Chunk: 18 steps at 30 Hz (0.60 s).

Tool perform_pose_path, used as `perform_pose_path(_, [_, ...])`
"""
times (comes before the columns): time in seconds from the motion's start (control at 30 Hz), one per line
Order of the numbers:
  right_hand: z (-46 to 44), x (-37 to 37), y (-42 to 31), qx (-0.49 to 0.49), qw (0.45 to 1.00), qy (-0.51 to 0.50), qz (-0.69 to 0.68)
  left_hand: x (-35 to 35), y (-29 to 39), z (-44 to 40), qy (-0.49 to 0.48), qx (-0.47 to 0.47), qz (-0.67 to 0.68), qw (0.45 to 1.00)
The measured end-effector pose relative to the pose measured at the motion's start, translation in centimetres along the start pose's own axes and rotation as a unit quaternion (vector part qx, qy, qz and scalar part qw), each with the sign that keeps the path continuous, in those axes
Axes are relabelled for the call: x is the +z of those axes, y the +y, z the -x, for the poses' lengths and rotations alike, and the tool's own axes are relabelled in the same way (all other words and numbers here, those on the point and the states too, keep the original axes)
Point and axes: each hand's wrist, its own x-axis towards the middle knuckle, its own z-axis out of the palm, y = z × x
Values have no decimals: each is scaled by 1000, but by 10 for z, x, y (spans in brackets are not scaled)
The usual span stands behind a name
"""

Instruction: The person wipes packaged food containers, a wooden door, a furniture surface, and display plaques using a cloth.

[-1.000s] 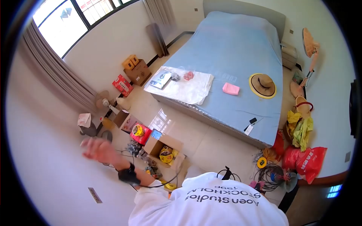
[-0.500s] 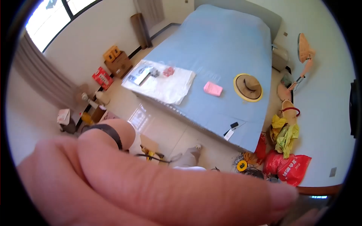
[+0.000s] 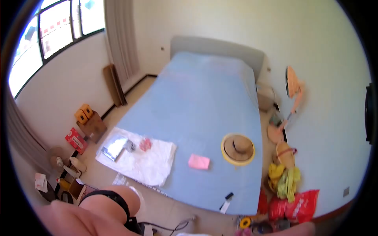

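Observation:
At the lower left edge, very close to the camera, is my left hand (image 3: 65, 216), blurred and cut off by the frame. Its fingers do not show, so I cannot tell what they hold. A black strap (image 3: 112, 194) runs around the wrist behind it, with a dark box-like piece on its underside. A thin black cable (image 3: 169, 227) lies in view to the right of the strap. Only a blurred strip of skin shows at the bottom right, apparently part of my right hand (image 3: 297, 229). Nothing is visible in either hand.
A bed (image 3: 197, 106) with a blue sheet bears a white cloth (image 3: 153, 169), a shiny flat item (image 3: 114, 147), a pink folded cloth (image 3: 199, 161) and a straw hat (image 3: 238, 149). Boxes (image 3: 92, 126) stand left. A lamp-like stand (image 3: 293, 84) and red sack (image 3: 299, 206) are right.
The view has tilted upward, so the bed sits lower and more window shows. The large finger that stretched across the bottom has dropped mostly out of the frame.

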Motion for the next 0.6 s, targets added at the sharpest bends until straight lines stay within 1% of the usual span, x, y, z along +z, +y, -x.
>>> perform_pose_path(0.2, [16,-35,52,24,996,81,-10,4,-75,5,97,49,74,991])
perform_pose_path(0.3, [41,-53,87,34,991,128,-15,7,-99,1,185,51,109,975])
perform_pose_path(0.4, [77,-65,120,43,983,175,-27,33,-119,-13,339,-12,143,930])
perform_pose_path(0.5, [101,-72,139,56,970,222,-79,103,-137,-41,480,-78,221,845])
perform_pose_path(0.53, [113,-70,143,65,964,232,-108,125,-139,-56,480,-71,267,833])
perform_pose_path(0.6, [139,-70,156,78,949,257,-168,151,-133,-84,440,-14,356,825])
